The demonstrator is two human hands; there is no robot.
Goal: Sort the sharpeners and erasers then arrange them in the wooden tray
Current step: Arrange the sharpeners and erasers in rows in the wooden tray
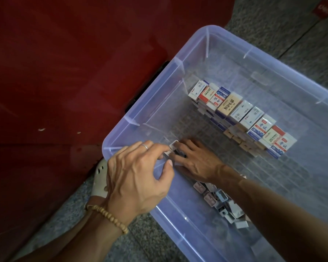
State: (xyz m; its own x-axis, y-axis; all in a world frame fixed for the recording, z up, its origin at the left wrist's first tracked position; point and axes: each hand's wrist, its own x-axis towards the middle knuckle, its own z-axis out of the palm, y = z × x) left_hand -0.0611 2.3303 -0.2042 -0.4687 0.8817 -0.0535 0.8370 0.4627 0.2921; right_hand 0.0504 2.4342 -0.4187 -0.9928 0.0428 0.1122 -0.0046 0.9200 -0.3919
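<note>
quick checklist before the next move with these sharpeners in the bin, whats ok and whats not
1. Erasers stacked and out of the way: ok. The boxed erasers sit in a neat row along the far side of the clear plastic bin.
2. Loose sharpeners reachable: ok. A pile of sharpeners lies near the bin's near wall, under the right forearm.
3. Left hand has a piece: ok. Its fingertips pinch a small sharpeners cluster.
4. Right hand grip: cannot tell. It lies over the same cluster, fingers mostly hidden.
5. Wooden tray in reach: cannot tell. None is visible.
</note>
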